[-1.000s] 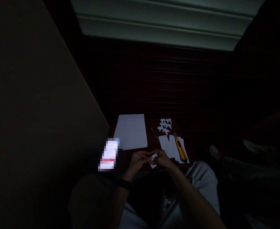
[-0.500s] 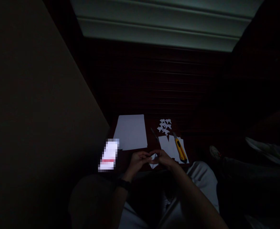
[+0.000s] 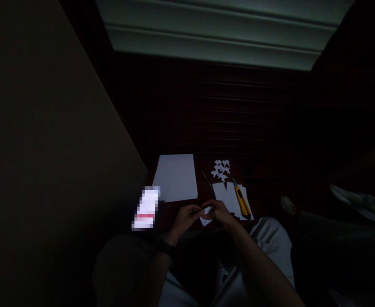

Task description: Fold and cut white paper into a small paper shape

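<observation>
Between my two hands, at the near edge of a small dark table, is a small folded piece of white paper [image 3: 206, 221]. My left hand [image 3: 186, 216] pinches its left side, fingers bent. From the right, my right hand [image 3: 218, 211] grips the same paper with thumb and fingers, hiding part of it. Just right of that hand lie cut white paper sheets [image 3: 225, 197] with a yellow utility knife [image 3: 242, 201] on top. Beyond them sits a cluster of several small folded paper figures [image 3: 220, 169].
A stack of white paper [image 3: 176, 177] lies on the table's left, with a lit, blurred-out screen [image 3: 146, 209] near its lower corner. A thin dark tool [image 3: 207, 181], perhaps scissors, lies mid-table. A wall rises at left. Another person's shoe [image 3: 289, 205] shows at right.
The folded paper has shifted slightly in my fingers and shows a different face. Both hands stay in nearly the same place; the things on the table have not moved.
</observation>
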### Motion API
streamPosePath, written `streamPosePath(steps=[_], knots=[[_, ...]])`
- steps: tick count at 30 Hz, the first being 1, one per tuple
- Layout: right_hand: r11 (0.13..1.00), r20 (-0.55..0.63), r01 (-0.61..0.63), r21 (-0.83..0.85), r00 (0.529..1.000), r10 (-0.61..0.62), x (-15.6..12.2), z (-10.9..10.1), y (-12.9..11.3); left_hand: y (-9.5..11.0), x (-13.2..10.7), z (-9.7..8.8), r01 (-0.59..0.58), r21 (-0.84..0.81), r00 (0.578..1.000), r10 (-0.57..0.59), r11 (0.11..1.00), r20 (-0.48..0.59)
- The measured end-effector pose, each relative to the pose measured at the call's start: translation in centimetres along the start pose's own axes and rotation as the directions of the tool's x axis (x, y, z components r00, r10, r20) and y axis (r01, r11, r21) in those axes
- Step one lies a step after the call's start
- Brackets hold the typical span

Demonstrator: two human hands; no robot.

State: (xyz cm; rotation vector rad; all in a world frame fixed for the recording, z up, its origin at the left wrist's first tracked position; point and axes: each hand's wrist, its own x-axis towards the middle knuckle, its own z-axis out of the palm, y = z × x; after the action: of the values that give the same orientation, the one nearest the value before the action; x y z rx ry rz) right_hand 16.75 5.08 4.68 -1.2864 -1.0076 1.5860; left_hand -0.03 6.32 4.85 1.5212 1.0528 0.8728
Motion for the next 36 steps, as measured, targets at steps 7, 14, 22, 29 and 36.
streamPosePath(steps=[7,14,22,29,36], knots=[[1.000,-0.002,-0.003,-0.027,1.000,0.003,-0.1,-0.4,0.1,0.4,-0.2,0.1,-0.062,0.209,0.997,0.050,0.976,0.064],[0.999,0.006,0.034,0.000,0.999,-0.034,-0.2,0.1,-0.3,0.5,-0.2,0.1,-0.051,0.167,0.997,0.040,0.985,0.064],[0.994,0.055,-0.006,0.114,0.998,-0.001,-1.0,0.4,-0.5,0.0,0.1,-0.1,0.023,-0.015,0.989,-0.025,1.000,-0.148],[0.975,-0.210,0.140,0.174,0.972,-0.103,-0.2,1.0,0.7,0.1,-0.2,0.0,0.021,0.001,0.988,-0.021,1.000,-0.152],[0.976,-0.171,0.207,0.061,0.966,-0.194,-0.7,1.0,0.6,1.1,-0.3,0.3,-0.023,-0.180,0.995,0.005,0.983,-0.098]])
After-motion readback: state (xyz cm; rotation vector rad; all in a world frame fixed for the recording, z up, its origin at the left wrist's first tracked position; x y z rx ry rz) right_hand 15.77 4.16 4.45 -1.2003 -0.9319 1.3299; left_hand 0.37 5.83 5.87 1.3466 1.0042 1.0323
